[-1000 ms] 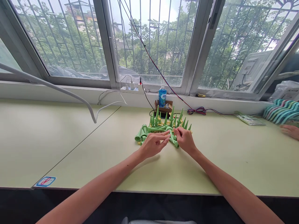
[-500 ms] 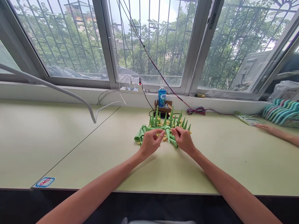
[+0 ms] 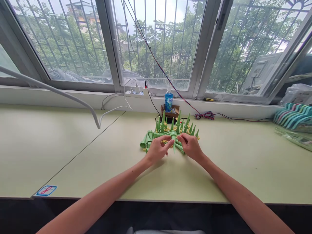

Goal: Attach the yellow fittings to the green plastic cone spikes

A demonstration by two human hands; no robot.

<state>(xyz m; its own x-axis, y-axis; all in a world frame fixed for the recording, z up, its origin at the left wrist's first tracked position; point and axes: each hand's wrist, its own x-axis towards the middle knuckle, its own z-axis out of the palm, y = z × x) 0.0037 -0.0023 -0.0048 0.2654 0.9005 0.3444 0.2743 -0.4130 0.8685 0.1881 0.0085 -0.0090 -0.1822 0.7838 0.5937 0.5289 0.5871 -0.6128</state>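
Observation:
A green plant-watering spike point(image 3: 174, 147) hangs point down between my hands. My left hand point(image 3: 159, 149) grips it from the left, thumb and forefinger by its wider top. On the other side, my right hand point(image 3: 191, 145) is closed in a pinch close to the spike's top; what lies in that pinch is mostly hidden by the fingers. Behind my hands, several green spikes with yellow valves stand upright point(image 3: 179, 121). Some hollow green spikes point(image 3: 145, 140) lie in a heap to the left, and others lie partly under my hands.
Behind the spikes, a blue bottle point(image 3: 168, 101) stands in a small cardboard box point(image 3: 175, 112). A coiled red-and-blue cable point(image 3: 205, 115) lies by the wall. Hangers point(image 3: 292, 117) and a flat plastic packet point(image 3: 296, 138) are at the right. A grey cable point(image 3: 80, 101) arches over the left tabletop.
The spike between my hands has swung to point down, and my left fingers have closed on it. At the right, another person's hand reached in, the packet shifted rightward, and that hand left view.

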